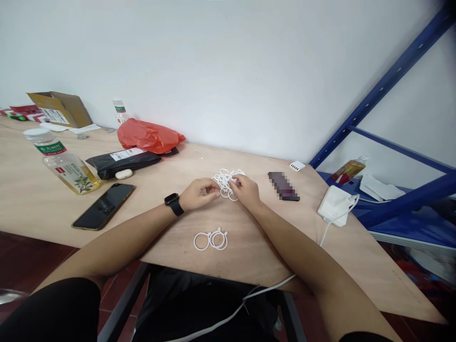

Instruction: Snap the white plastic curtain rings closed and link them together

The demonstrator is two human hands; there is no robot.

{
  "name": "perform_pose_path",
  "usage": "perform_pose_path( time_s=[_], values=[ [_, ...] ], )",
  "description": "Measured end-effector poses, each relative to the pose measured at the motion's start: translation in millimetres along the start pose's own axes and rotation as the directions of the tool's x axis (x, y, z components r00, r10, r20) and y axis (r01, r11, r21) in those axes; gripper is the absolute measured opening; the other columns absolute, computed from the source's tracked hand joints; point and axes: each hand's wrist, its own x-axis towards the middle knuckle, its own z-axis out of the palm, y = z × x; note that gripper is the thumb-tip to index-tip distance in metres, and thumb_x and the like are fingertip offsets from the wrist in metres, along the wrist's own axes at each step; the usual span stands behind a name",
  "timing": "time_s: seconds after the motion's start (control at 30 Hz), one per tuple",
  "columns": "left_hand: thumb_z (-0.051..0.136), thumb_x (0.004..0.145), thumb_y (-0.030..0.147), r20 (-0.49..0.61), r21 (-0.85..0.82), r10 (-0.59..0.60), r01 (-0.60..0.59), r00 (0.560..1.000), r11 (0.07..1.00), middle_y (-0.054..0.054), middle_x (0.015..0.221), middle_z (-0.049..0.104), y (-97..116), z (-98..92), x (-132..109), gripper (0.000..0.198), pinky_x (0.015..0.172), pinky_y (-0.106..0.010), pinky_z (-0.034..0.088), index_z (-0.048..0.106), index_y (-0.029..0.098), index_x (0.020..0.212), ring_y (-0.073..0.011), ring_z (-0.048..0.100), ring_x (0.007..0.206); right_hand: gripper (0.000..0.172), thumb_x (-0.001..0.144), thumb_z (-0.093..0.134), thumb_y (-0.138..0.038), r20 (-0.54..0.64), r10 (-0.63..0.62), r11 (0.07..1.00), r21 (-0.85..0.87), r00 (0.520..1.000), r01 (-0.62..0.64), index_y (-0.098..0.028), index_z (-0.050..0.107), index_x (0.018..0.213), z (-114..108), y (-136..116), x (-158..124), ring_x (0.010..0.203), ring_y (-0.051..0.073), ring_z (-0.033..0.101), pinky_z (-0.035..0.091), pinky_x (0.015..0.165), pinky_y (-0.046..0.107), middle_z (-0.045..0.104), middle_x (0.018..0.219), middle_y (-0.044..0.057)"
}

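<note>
Work is centred on a heap of thin white plastic rings with small tabs (224, 179), bunched on the pale wood-grain tabletop (245, 251). The heap lies between the hands. The left hand (197, 194) is placed at its left edge, fingers curled and thumb tip near the index; whether a ring is gripped cannot be told. The right hand (246, 191) is laid on its right side, thumb and index drawn together over the rings; a firm pinch cannot be confirmed. Three separate white plastic rings (210, 237) are seen nearer the table edge, two overlapping. Judgement: the rings appear tangled, so one ring should be isolated by its tab, the rest steadied lightly, and thin loops not forced.
</note>
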Motion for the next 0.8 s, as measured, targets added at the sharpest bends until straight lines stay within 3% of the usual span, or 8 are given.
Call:
perform_pose_path(
  time_s=[0.1, 0.27, 0.33, 0.43, 0.57, 0.73, 0.8],
  values=[
    [0.074, 0.077, 0.05, 0.26, -0.071, 0.145, -0.13, 0.955, 0.989, -0.008, 0.093, 0.068, 4, 2.6, -1, 0.042, 0.086, -0.036, 0.049, 0.067, 0.017, 0.103, -0.0208, 0.062, 0.089, 0.028, 0.086, 0.06, -0.039, 0.025, 0.178, 0.984, 0.014, 0.984, -0.178, -0.023, 0.065, 0.109, 0, 4, 3, 0.067, 0.017, 0.062, 0.044, 0.065, 0.027, 0.068, 0.074, -0.001],
    [0.075, 0.067, 0.067, 0.406, -0.162, 0.349, -0.31, 0.844, 0.937, -0.015, 0.121, 0.061, 33, 21.2, -6, 0.066, 0.098, -0.044, 0.045, 0.066, 0.021, 0.113, -0.029, 0.058, 0.108, 0.028, 0.085, 0.058, -0.036, 0.045, 0.198, 0.98, 0.023, 0.979, -0.199, -0.023, 0.065, 0.109, 0, 3, 2, 0.066, 0.016, 0.062, 0.044, 0.066, 0.026, 0.068, 0.074, -0.002],
    [0.075, 0.064, 0.069, 0.465, -0.159, 0.383, -0.351, 0.798, 0.923, -0.015, 0.125, 0.06, 44, 30.0, -11, 0.066, 0.1, -0.044, 0.044, 0.068, 0.02, 0.108, -0.0315, 0.056, 0.112, 0.027, 0.085, 0.058, -0.035, 0.045, 0.177, 0.984, 0.031, 0.983, -0.178, -0.024, 0.065, 0.109, 1, 3, 1, 0.066, 0.016, 0.062, 0.044, 0.065, 0.026, 0.068, 0.074, -0.002],
    [0.076, 0.071, 0.058, 0.537, -0.099, 0.359, -0.366, 0.764, 0.926, -0.013, 0.126, 0.061, 50, 40.0, -17, 0.044, 0.1, -0.042, 0.044, 0.07, 0.022, 0.095, -0.0297, 0.057, 0.112, 0.026, 0.086, 0.057, -0.035, 0.027, 0.142, 0.989, 0.046, 0.99, -0.143, -0.023, 0.065, 0.108, 2, 4, 0, 0.064, 0.016, 0.062, 0.044, 0.063, 0.027, 0.068, 0.074, -0.002],
    [0.071, 0.08, 0.046, 0.518, 0.03, 0.296, -0.363, 0.803, 0.931, -0.012, 0.115, 0.066, 34, 41.3, -14, 0.025, 0.095, -0.041, 0.045, 0.069, 0.022, 0.09, -0.0271, 0.059, 0.107, 0.024, 0.085, 0.058, -0.033, 0.019, 0.124, 0.991, 0.052, 0.992, -0.125, -0.023, 0.065, 0.106, 4, 7, 0, 0.062, 0.016, 0.061, 0.045, 0.063, 0.027, 0.068, 0.073, -0.002],
    [0.064, 0.087, 0.044, 0.407, 0.238, 0.098, -0.209, 0.908, 0.948, -0.008, 0.093, 0.07, 2, 27.6, -4, 0.025, 0.088, -0.035, 0.045, 0.069, 0.02, 0.094, -0.0226, 0.062, 0.093, 0.02, 0.086, 0.059, -0.031, 0.01, 0.088, 0.994, 0.058, 0.996, -0.088, -0.022, 0.068, 0.101, 4, 7, 0, 0.063, 0.016, 0.062, 0.045, 0.062, 0.027, 0.068, 0.073, -0.001],
    [0.062, 0.088, 0.046, 0.321, 0.245, 0.044, -0.128, 0.946, 0.961, -0.008, 0.093, 0.071, -7, 20.9, -1, 0.029, 0.087, -0.033, 0.045, 0.07, 0.019, 0.095, -0.0212, 0.063, 0.092, 0.018, 0.086, 0.058, -0.03, 0.013, 0.056, 0.996, 0.068, 0.998, -0.057, -0.022, 0.069, 0.097, 3, 5, 0, 0.064, 0.016, 0.062, 0.045, 0.063, 0.027, 0.068, 0.073, 0.0]
  ],
)
